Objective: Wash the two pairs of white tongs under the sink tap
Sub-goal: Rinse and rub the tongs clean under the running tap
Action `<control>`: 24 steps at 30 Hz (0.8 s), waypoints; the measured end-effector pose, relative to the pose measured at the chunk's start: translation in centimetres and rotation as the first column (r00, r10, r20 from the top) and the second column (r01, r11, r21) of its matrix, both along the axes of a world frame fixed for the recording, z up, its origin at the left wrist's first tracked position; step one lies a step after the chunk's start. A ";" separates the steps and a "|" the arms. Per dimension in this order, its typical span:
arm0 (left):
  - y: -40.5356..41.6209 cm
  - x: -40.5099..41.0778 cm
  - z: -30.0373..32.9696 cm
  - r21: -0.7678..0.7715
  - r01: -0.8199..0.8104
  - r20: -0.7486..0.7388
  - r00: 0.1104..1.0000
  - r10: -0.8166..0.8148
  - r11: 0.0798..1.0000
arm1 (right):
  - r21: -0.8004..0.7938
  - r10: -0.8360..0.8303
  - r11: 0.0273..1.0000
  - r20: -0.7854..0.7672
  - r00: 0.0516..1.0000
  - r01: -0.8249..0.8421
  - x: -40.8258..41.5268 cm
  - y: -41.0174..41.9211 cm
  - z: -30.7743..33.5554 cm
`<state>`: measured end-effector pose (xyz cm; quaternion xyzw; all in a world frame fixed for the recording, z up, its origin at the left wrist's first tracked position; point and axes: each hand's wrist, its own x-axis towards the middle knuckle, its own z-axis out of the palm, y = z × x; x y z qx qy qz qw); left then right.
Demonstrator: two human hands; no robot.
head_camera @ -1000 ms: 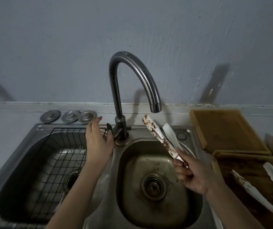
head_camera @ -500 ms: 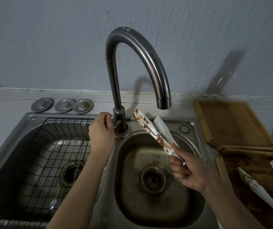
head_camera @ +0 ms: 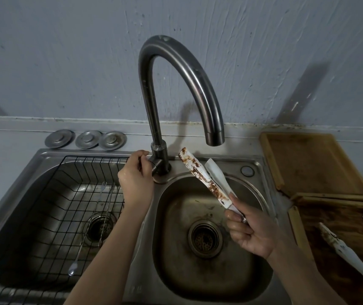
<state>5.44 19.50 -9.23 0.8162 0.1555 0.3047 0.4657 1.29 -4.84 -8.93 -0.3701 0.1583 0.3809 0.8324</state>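
While no water runs from the tap (head_camera: 214, 137), left hand (head_camera: 137, 179) closes its fingers on the tap lever; right hand (head_camera: 250, 230) grips sauce-stained white tongs (head_camera: 200, 177) over the right basin (head_camera: 176, 271). Second pair (head_camera: 349, 256): wooden tray, table, right. Next: open tap.

left hand (head_camera: 136, 180) curled closed; right hand (head_camera: 250, 230) in clenched grip.

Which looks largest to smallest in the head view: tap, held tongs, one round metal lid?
1. Tap, though nearness may enlarge it.
2. Held tongs in the right hand.
3. Round metal lid.
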 end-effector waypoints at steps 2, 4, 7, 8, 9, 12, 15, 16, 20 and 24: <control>-0.1 -0.1 -0.1 -0.024 -0.017 0.009 1.000 0.017 1.000 | 0.002 -0.009 1.000 -0.005 1.000 0.009 0.0 -0.1 0.0; -0.2 -0.2 -0.4 -0.045 -0.033 0.027 0.999 0.034 0.998 | 0.007 -0.015 1.000 -0.011 1.000 0.015 -0.1 -0.2 0.0; -0.2 -0.3 -0.7 -0.074 -0.062 0.042 0.997 0.065 0.995 | 0.017 -0.016 1.000 -0.020 1.000 0.016 -0.3 -0.2 0.0; -0.2 -0.3 -0.8 -0.089 -0.069 0.046 0.996 0.074 0.994 | 0.019 -0.014 1.000 -0.023 1.000 0.015 -0.3 -0.2 0.0; -0.2 -0.4 -0.9 -0.106 -0.074 0.052 0.995 0.080 0.992 | 0.020 -0.013 1.000 -0.027 1.000 0.014 -0.4 -0.2 -0.1; -0.3 -0.5 -1.4 -0.147 -0.098 0.049 0.993 0.106 0.984 | 0.015 -0.011 1.000 -0.034 0.999 0.012 -0.4 -0.2 -0.2; -0.2 -0.5 -1.7 -0.171 -0.106 0.043 0.992 0.115 0.980 | 0.012 -0.012 1.000 -0.034 0.999 0.013 -0.5 -0.2 -0.3; -0.2 -0.4 -1.8 -0.177 -0.102 0.047 0.993 0.112 0.979 | 0.016 -0.013 1.000 -0.035 0.999 0.013 -0.5 -0.2 -0.3; -0.1 -0.6 -2.0 -0.169 -0.091 0.060 0.993 0.103 0.981 | 0.027 -0.015 0.999 -0.042 0.999 0.017 -0.5 -0.2 -0.2; 0.0 -0.6 -2.1 -0.154 -0.090 0.062 0.993 0.101 0.984 | 0.027 -0.017 0.999 -0.052 0.999 0.018 -0.5 -0.2 -0.1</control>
